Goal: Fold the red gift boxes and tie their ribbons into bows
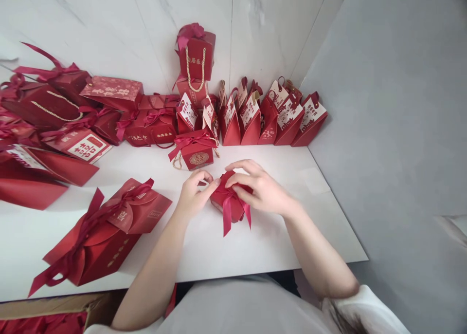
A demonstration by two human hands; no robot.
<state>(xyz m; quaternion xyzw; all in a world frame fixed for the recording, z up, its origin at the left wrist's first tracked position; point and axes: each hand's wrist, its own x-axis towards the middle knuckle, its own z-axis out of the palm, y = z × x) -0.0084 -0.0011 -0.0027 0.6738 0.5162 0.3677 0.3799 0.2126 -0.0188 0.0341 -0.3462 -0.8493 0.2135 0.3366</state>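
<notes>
In front of me on the white table stands a small red gift box (pixel 218 200) with a dark-red ribbon (pixel 227 212) tied on top, its two tails hanging down the near side. My left hand (pixel 197 193) is at the box's upper left, with thumb and forefinger closed together at the ribbon's edge. Over the top and right side, my right hand (pixel 257 188) bends its fingers down onto the ribbon, forefinger raised a little. Its thumb is mostly hidden. The knot is partly covered by my fingers.
A larger red ribboned box (pixel 105 241) lies at the left. Just behind my hands is a small box with rope handles (pixel 199 156). Peaked red boxes (pixel 251 122) line the wall, with others piled far left. An open carton (pixel 54 307) sits below the table's front edge.
</notes>
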